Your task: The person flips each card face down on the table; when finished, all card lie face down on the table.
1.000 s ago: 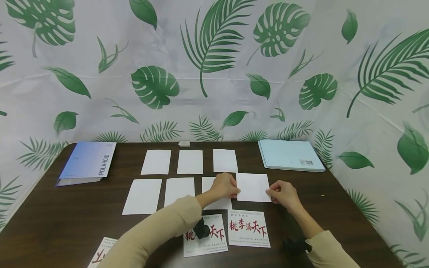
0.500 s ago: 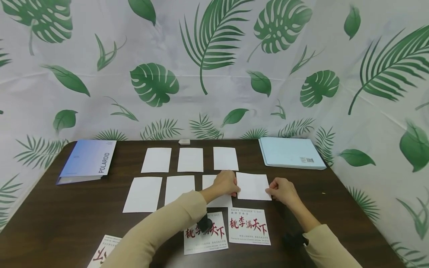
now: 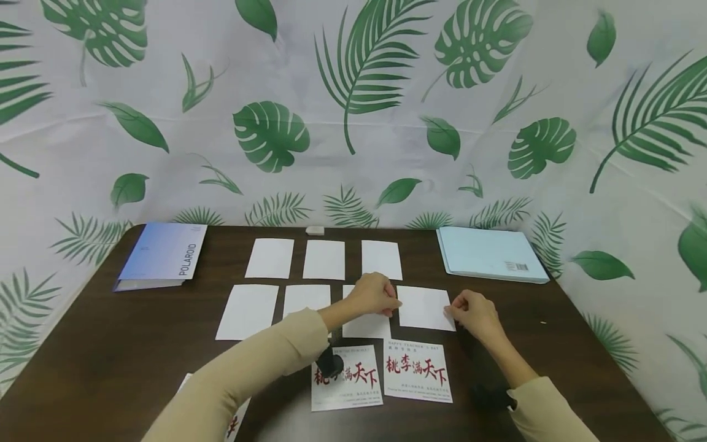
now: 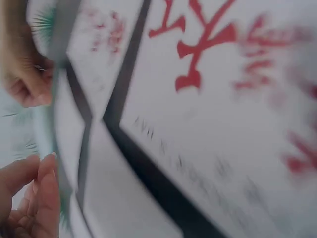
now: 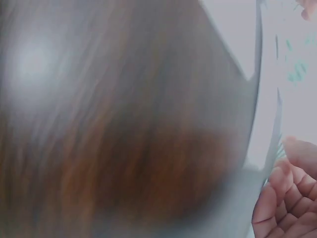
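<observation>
A blank white card (image 3: 424, 307) lies on the dark wooden table at the right end of the nearer row. My left hand (image 3: 371, 296) hovers at its left edge, over part of another blank card (image 3: 364, 328). Beside the right edge is my right hand (image 3: 476, 314), fingertips close to the corner. In the left wrist view, the thumb and fingers of the left hand (image 4: 32, 198) are loosely bent with no card between them. The right hand (image 5: 292, 193) looks likewise loosely curled in the right wrist view. Two cards with red Chinese characters, one (image 3: 418, 369) and another (image 3: 348, 387), lie nearer me.
Several blank cards form two rows, including one far card (image 3: 381, 259). A blue POLAROID folder (image 3: 162, 252) lies back left, a light blue folder (image 3: 488, 253) back right. A small white block (image 3: 315, 231) sits at the far edge. My left sleeve partly covers another printed card (image 3: 236, 420).
Both hands have let go of the blank card's edges and drawn slightly away; it stays at the end of the row. The head view has shifted, so the scene sits farther right.
</observation>
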`<action>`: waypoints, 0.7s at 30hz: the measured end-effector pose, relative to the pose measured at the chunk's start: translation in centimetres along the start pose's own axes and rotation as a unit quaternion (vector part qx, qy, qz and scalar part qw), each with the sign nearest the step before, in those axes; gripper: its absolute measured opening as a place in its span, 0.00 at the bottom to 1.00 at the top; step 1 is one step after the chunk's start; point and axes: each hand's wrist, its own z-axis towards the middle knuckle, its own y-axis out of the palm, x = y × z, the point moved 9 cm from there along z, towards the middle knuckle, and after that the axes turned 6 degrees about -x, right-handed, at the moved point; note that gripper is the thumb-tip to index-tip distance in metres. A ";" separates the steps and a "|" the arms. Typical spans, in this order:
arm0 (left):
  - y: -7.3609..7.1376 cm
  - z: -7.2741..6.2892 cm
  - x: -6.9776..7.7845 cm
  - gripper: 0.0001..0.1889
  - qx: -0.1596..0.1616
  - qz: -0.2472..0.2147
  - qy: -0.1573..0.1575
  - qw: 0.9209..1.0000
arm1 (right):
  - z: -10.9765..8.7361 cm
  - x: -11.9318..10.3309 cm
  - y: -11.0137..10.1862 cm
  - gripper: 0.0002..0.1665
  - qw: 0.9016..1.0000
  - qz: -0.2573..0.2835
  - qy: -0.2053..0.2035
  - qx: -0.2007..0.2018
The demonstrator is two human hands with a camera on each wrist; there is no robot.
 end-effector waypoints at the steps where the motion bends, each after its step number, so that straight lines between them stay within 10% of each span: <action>1: -0.6 -0.6 -0.3 0.07 -0.005 -0.031 0.003 1.000 | 0.0 -0.5 0.0 0.10 1.000 0.008 -0.011 0.007; 7: -4.7 -5.6 -3.6 0.09 -0.011 -0.138 -0.014 0.990 | 0.0 -6.0 1.8 0.07 0.992 0.099 -0.077 -0.006; 21: -11.8 -18.3 -13.1 0.15 0.031 -0.108 -0.089 0.990 | -2.8 -19.9 11.3 0.04 0.951 0.183 -0.201 -0.144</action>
